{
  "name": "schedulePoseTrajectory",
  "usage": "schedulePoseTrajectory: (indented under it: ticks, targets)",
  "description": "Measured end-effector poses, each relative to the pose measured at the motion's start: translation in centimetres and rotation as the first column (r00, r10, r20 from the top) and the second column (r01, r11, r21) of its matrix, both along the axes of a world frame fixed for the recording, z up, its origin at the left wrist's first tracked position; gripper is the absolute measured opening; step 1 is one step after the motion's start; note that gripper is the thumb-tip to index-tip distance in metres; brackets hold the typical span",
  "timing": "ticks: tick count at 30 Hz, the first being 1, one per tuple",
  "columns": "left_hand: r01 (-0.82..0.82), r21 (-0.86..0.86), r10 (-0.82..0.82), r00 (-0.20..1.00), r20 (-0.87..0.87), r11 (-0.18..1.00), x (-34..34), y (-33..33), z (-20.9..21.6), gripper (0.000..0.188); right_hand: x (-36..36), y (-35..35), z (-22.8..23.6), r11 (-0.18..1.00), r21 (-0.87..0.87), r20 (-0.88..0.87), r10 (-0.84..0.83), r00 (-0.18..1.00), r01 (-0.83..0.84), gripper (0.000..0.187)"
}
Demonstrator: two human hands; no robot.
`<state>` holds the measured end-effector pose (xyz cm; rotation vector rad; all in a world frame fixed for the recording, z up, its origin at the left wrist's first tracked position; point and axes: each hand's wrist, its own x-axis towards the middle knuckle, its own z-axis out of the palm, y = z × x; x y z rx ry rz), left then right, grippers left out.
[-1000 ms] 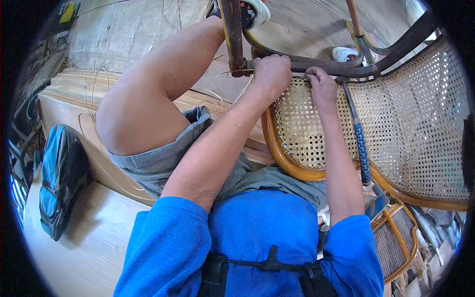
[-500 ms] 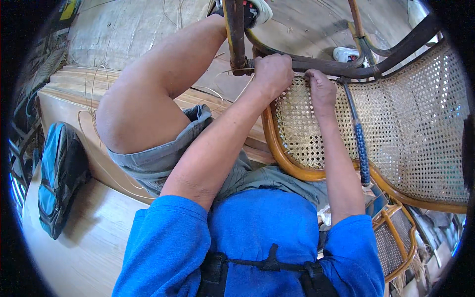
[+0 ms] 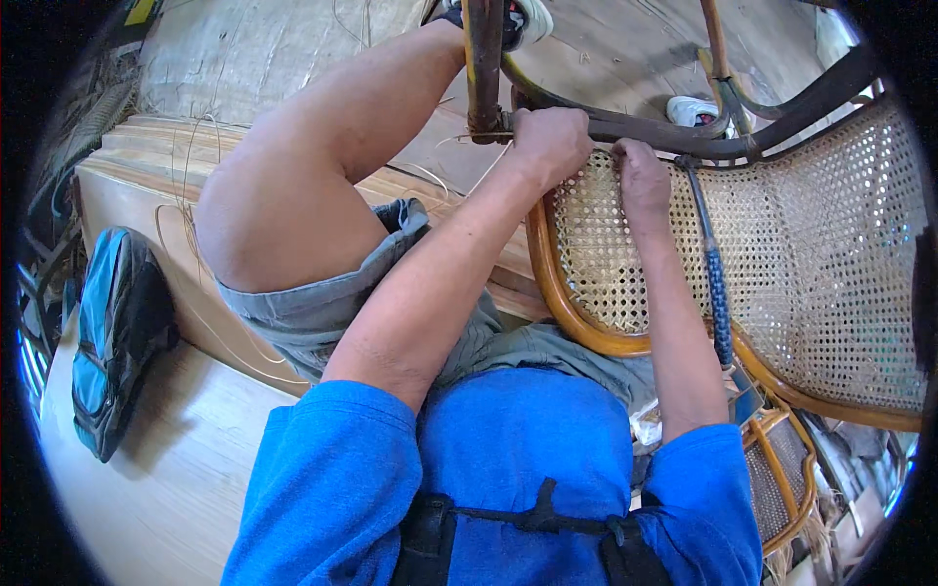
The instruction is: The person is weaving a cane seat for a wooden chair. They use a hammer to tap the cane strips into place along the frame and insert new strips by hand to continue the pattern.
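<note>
A chair with a woven cane panel [image 3: 604, 256] leans on its side in front of me, its light-brown rounded frame [image 3: 549, 283] near my lap. My left hand [image 3: 555, 145] is closed against the dark rail [image 3: 635, 132] at the panel's far edge; what its fingers grip is hidden. Beside its wrist shows a thin pale cane strand [image 3: 489, 166]. A short way to the right, my right hand [image 3: 645, 184] has its fingers curled in at the same edge. Whatever is between them is too small to make out. Right of it, a tool with a blue patterned handle [image 3: 717, 293] rests against the cane.
A dark chair leg [image 3: 483, 73] rises just left of my left hand. Stacked wooden boards [image 3: 147, 151] and loose cane strands lie to the left, with a teal and black bag [image 3: 112, 342] nearer. Another cane-panelled piece [image 3: 787, 469] stands at the lower right.
The whole view has shifted slightly. Both hands stay at the same far edge of the panel, with hardly any change in their grip.
</note>
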<state>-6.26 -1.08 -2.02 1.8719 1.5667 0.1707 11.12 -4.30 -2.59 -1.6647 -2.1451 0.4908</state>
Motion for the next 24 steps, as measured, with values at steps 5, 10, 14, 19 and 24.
schedulePoseTrajectory:
  ticks: [5,10,14,19,24]
  targets:
    - [-0.019,0.132,0.033,0.994,-0.102,0.991,0.7,-0.9,0.2,0.023,0.0,0.1,0.4,0.991,-0.070,-0.159,-0.128,0.979,0.118,0.013]
    - [-0.036,0.120,0.045,0.996,-0.078,0.992,0.6,-0.6,-0.1,0.022,0.1,0.7,2.0,0.811,-0.520,-0.459,-0.531,0.712,0.269,0.010]
    - [-0.035,0.133,0.043,0.998,-0.053,0.990,0.5,-0.6,-0.2,0.022,-0.7,0.0,3.8,0.668,-0.709,-0.535,-0.718,0.445,0.226,0.007]
    - [-0.016,0.116,0.024,0.997,-0.069,0.993,0.5,-0.4,-0.4,0.023,-0.9,0.1,4.7,0.641,-0.745,-0.554,-0.749,0.363,0.185,0.005]
    - [-0.017,0.117,0.021,0.999,-0.035,0.993,0.4,-0.4,-0.5,0.024,-0.6,0.5,4.3,0.686,-0.708,-0.586,-0.702,0.404,0.165,0.006]
